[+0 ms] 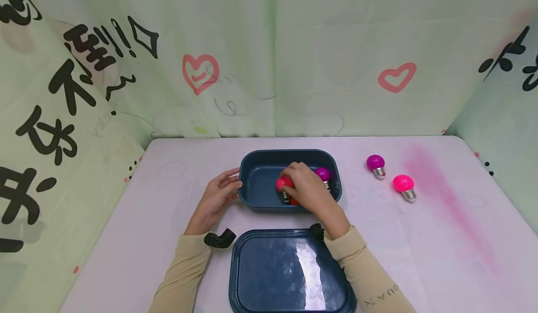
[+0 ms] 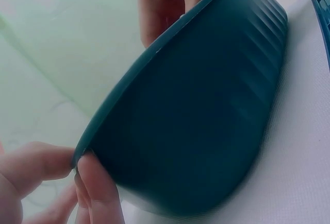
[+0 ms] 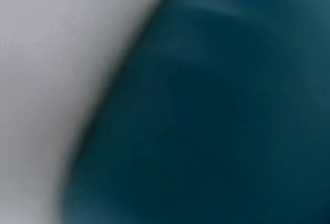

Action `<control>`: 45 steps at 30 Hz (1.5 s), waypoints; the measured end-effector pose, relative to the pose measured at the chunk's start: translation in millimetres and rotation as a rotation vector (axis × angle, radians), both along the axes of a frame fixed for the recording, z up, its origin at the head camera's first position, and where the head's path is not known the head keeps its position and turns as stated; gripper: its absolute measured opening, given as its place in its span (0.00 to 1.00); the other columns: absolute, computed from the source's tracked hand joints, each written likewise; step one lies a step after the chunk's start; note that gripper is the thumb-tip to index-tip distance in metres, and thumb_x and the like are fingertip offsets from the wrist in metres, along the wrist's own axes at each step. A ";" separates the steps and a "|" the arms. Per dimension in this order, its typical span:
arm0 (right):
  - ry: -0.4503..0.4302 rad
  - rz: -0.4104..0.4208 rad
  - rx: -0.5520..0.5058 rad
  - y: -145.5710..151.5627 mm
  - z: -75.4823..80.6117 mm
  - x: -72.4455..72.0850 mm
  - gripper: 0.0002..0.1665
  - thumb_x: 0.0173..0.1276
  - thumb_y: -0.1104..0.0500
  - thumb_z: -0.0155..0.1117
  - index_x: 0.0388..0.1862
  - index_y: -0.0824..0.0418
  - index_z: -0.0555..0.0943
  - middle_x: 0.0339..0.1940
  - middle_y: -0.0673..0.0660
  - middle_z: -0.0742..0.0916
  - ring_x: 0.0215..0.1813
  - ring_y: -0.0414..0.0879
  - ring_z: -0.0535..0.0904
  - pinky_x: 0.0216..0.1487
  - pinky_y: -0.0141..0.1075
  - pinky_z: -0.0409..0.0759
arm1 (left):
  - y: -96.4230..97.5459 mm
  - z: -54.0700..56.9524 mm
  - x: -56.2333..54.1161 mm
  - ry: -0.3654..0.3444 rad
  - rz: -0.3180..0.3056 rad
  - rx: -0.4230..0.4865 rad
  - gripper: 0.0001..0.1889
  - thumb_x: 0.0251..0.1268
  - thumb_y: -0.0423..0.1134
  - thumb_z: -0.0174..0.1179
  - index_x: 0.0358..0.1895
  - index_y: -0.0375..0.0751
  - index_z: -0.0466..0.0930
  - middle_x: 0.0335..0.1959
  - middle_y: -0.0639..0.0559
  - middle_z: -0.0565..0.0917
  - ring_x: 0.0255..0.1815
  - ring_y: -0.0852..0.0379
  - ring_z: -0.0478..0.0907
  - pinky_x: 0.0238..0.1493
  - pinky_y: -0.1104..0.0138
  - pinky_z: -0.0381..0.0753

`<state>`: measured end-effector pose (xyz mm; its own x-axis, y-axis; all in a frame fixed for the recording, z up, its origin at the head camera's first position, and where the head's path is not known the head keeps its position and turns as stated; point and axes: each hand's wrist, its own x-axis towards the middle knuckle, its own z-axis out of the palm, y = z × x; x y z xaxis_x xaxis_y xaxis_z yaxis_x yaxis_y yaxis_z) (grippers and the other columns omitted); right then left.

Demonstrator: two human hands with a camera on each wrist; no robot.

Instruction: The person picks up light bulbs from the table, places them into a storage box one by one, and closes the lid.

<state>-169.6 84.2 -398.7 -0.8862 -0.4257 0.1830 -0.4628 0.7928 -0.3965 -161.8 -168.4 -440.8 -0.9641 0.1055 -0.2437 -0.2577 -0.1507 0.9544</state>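
Observation:
A dark blue rectangular box [image 1: 261, 205] stands on the table. At its left end my left hand [image 1: 215, 200] pinches the rim; the left wrist view shows fingertips [image 2: 98, 175] against the outer wall. My right hand [image 1: 308, 188] reaches into the box and grips a red light bulb [image 1: 284, 183], its metal screw base pointing down. A purple bulb [image 1: 323, 173] lies in the box behind that hand. Part of an orange-red thing [image 1: 294, 202] shows under the right hand, mostly hidden. The right wrist view is blurred and shows only a blue surface and the white table.
In front of the box lies a shiny dark blue lid [image 1: 273, 273], under the right forearm. To the right on the table lie a purple bulb [image 1: 375, 163] and a pink bulb [image 1: 404, 183]. A printed curtain [image 1: 319, 88] hangs behind the table [image 1: 441, 257].

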 end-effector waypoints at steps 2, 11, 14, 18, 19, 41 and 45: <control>0.014 0.007 0.003 1.7 1.7 0.7 0.19 0.60 0.57 0.76 0.48 0.64 0.86 0.47 0.60 0.85 0.50 0.52 0.79 0.49 0.42 0.84 | -0.4 -0.5 0.7 0.001 -0.001 0.001 0.25 0.70 0.34 0.60 0.69 0.45 0.70 0.60 0.45 0.75 0.45 0.58 0.77 0.42 0.69 0.79; 0.054 -0.012 -0.014 16.3 11.0 3.7 0.19 0.60 0.57 0.76 0.48 0.65 0.86 0.49 0.60 0.84 0.53 0.53 0.78 0.51 0.43 0.83 | -1.0 -1.1 2.0 0.007 0.003 0.009 0.25 0.71 0.34 0.60 0.69 0.44 0.70 0.58 0.46 0.75 0.45 0.58 0.77 0.43 0.69 0.79; 0.070 -0.011 -0.024 23.2 13.8 3.4 0.18 0.60 0.59 0.76 0.47 0.66 0.86 0.49 0.60 0.84 0.52 0.53 0.78 0.51 0.43 0.83 | -0.7 -0.8 1.7 0.008 0.002 0.011 0.25 0.71 0.34 0.60 0.69 0.44 0.70 0.58 0.46 0.75 0.44 0.59 0.77 0.42 0.69 0.79; 0.077 -0.011 -0.035 33.0 17.9 2.9 0.17 0.60 0.61 0.76 0.47 0.66 0.85 0.49 0.61 0.83 0.53 0.55 0.77 0.53 0.46 0.82 | -0.3 -0.6 1.1 0.005 0.006 0.014 0.25 0.71 0.34 0.60 0.69 0.44 0.70 0.57 0.47 0.76 0.43 0.59 0.78 0.42 0.70 0.79; 0.077 -0.015 -0.034 35.2 18.6 2.6 0.18 0.59 0.61 0.76 0.47 0.67 0.85 0.49 0.61 0.83 0.53 0.55 0.77 0.53 0.47 0.81 | -0.3 -0.5 0.9 0.004 0.006 0.012 0.25 0.70 0.34 0.60 0.69 0.44 0.71 0.57 0.47 0.76 0.43 0.60 0.78 0.42 0.70 0.79; 0.066 -0.118 -0.032 85.6 24.7 -2.4 0.18 0.61 0.66 0.73 0.50 0.69 0.83 0.52 0.66 0.82 0.58 0.61 0.74 0.57 0.53 0.79 | 1.2 0.4 -0.9 -0.004 0.008 -0.004 0.25 0.70 0.34 0.60 0.69 0.44 0.71 0.57 0.46 0.77 0.45 0.58 0.78 0.43 0.70 0.80; 0.070 -0.130 -0.026 92.8 25.0 -2.0 0.18 0.61 0.67 0.72 0.50 0.69 0.83 0.53 0.66 0.82 0.58 0.61 0.74 0.56 0.54 0.79 | 1.3 0.4 -0.8 -0.006 0.010 -0.003 0.25 0.70 0.33 0.60 0.69 0.44 0.71 0.58 0.45 0.77 0.44 0.59 0.78 0.42 0.70 0.80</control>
<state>-171.6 177.1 -373.7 -0.9184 -0.3021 0.2554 -0.3837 0.8378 -0.3885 -162.6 -167.1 -440.4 -0.9636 0.0954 -0.2496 -0.2619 -0.1506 0.9533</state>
